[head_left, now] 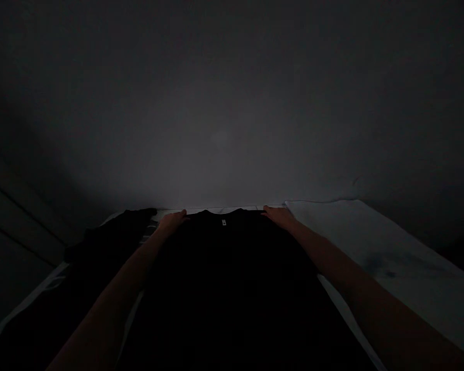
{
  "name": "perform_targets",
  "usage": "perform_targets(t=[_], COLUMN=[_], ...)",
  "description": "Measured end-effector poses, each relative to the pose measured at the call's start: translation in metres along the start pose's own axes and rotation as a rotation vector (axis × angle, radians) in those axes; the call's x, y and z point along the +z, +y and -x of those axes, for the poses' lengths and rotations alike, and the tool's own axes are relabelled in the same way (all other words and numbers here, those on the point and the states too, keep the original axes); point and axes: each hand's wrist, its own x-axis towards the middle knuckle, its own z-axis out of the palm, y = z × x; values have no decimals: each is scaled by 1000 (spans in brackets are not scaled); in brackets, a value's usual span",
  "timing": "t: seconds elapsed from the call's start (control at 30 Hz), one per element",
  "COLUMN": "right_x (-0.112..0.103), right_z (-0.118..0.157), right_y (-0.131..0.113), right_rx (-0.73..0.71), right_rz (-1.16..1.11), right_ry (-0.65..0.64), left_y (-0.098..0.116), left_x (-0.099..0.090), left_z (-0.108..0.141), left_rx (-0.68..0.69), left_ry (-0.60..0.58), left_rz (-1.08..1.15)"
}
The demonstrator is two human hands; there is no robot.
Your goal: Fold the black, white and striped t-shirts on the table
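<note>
A black T-shirt [232, 288] is spread out before me, its neckline at the far end with a small white label [224, 222] inside the collar. My left hand [172, 221] is at the shirt's left shoulder, its fingers closed on the cloth edge. At the opposite shoulder, my right hand [280, 215] grips the fabric between thumb and fingers. Both arms reach forward along the sides of the shirt. Dim light hides the folds and the sleeves.
Another dark garment [108, 237] lies in a heap to the left. On the right is a pale cloth or padded sheet [332, 221] with a darker stain. A plain grey wall [224, 103] rises behind the far edge of the surface.
</note>
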Motion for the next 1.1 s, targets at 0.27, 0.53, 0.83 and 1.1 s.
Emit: perform_targets(t=[0.27,0.53,0.83,1.1], right_x=[-8,16,24,31], right_z=[-16,45,93,185], right_y=[-1,-134,-59,-148], right_rx=[52,-114,16,-248], right_rz=[45,-209,-138,-263], right_ry=[63,146,87,128], left_y=[20,141,51,114], left_x=[-3,27,30,40], left_z=[-33,41,115,217], left_rx=[-1,143,120,328], left_ry=[98,253,99,107], left_rz=[-11,72,-40,56])
